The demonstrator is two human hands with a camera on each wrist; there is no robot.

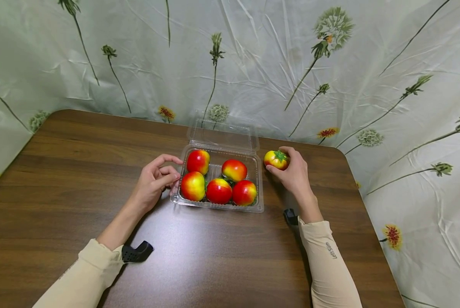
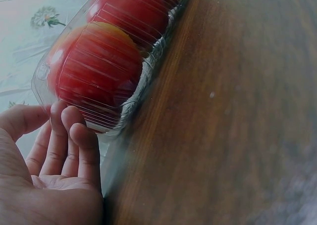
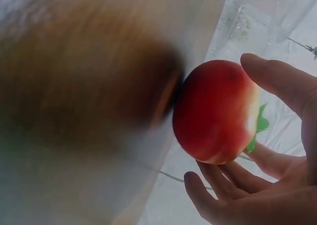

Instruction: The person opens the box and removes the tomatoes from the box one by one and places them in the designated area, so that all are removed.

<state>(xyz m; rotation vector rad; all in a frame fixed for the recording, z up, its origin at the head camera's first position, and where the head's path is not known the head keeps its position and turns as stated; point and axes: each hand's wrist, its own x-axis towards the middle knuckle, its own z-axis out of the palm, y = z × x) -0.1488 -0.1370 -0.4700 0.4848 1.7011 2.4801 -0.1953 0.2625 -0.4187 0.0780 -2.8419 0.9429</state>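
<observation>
A clear plastic clamshell box [image 1: 216, 207] lies on the table with its lid [image 1: 224, 136] folded back. Several glossy red-and-yellow tomatoes [image 1: 234, 170] sit inside it, with a gap at the back between two of them. At the box's left side, the thumb and fingers of my left hand [image 1: 152, 182] pinch its rim; the left wrist view shows tomatoes [image 2: 99, 61] through the ribbed wall. To the right of the box, my right hand [image 1: 296, 173] grips another tomato [image 1: 276, 159] between thumb and fingers, its green leafy top facing up. That tomato [image 3: 215, 111] looks mostly red from below.
The brown wooden table [image 1: 214, 256] ends not far behind the box. A pale flower-printed sheet [image 1: 253, 55] hangs behind it and along the right side. Black wrist devices [image 1: 137, 252] show below both hands.
</observation>
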